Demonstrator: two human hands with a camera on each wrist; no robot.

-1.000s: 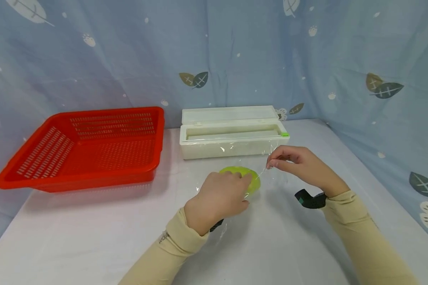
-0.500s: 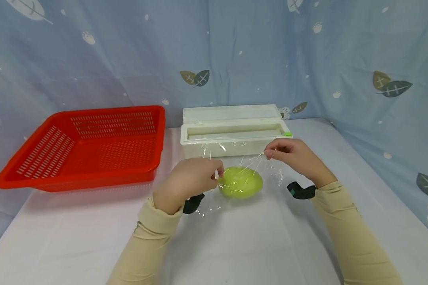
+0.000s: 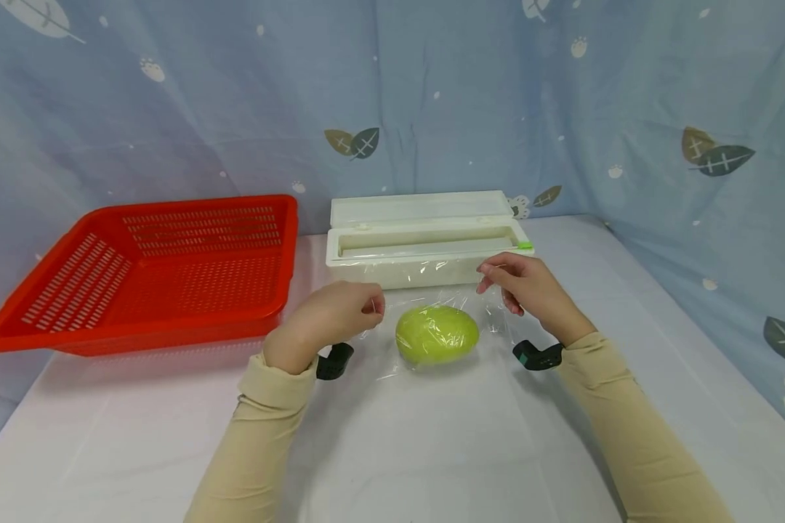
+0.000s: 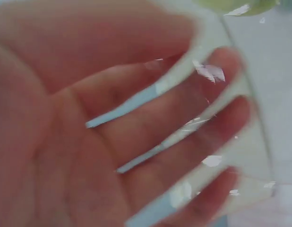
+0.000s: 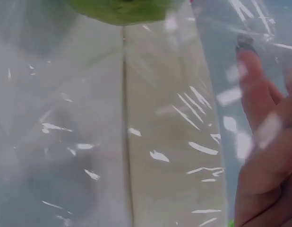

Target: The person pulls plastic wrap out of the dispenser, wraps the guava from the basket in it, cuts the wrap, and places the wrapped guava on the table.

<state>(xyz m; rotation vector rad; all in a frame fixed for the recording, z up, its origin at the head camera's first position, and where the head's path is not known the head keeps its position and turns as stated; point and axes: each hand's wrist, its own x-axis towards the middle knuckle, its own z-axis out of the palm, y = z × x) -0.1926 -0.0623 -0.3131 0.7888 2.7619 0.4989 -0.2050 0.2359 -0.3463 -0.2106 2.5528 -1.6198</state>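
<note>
A glossy yellow-green oval fruit [image 3: 437,335] lies on the white table, with clear plastic film [image 3: 493,316] over and around it. My left hand [image 3: 330,316] is left of the fruit, its thumb and forefinger pinching the film. In the left wrist view, the film spreads in front of the other left fingers [image 4: 184,113]. Just right of and beyond the fruit, my right hand [image 3: 530,290] pinches the film between thumb and forefinger, the other fingers loosely spread. Creased film [image 5: 89,156] fills much of the right wrist view, with the fruit [image 5: 124,12] at its top.
Behind the fruit stands a long white box [image 3: 405,274], its lid [image 3: 421,209] raised and a white roll inside. A red slotted basket [image 3: 137,334] sits at the left. Blue patterned cloth [image 3: 432,94] hangs behind the table [image 3: 392,450].
My left hand has drawn back leftward from over the fruit, uncovering it. My right hand has shifted slightly left and up, and its lower fingers have spread.
</note>
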